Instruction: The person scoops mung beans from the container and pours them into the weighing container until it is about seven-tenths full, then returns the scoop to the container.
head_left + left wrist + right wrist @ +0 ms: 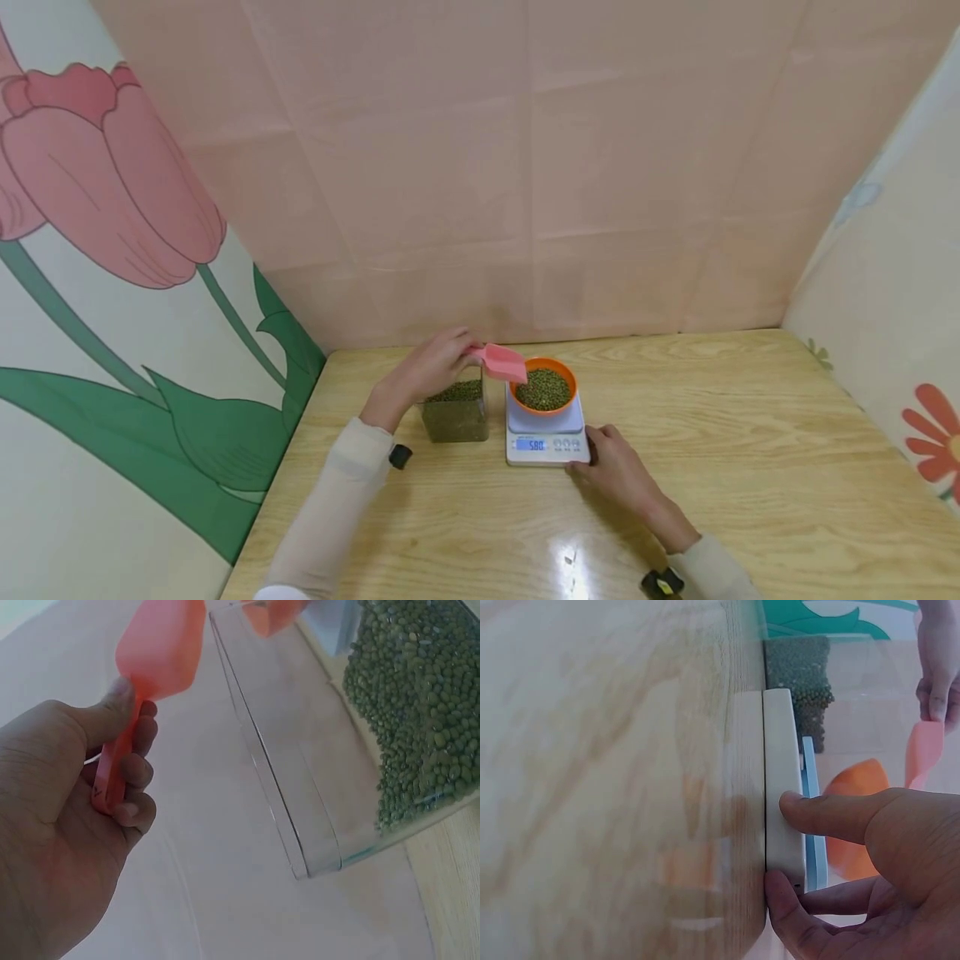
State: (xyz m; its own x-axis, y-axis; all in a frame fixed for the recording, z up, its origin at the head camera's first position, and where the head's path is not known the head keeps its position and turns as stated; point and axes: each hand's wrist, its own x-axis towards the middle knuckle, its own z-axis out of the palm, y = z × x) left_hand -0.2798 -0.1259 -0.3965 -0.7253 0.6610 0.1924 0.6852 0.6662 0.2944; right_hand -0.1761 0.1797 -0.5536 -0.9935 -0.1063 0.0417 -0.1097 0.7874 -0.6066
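Note:
My left hand [438, 364] grips the handle of a pink scoop [504, 363], the fingers curled round it in the left wrist view. The scoop's blade tips over the left rim of an orange bowl [552, 362] of green mung beans [544, 390]. Under the bowl is a white kitchen scale [547, 426], whose lit display [530, 445] reads about 580. My right hand [618, 471] holds the scale's front right corner, thumb on the front edge and fingers along the side. A clear container [455, 423] of mung beans stands below my left wrist.
The wooden table [720, 417] stretches to the right of the scale. A pink sheet [600, 192] covers the back wall right behind it. The left wall [112, 475] bears a painted tulip, and a red flower marks the right wall.

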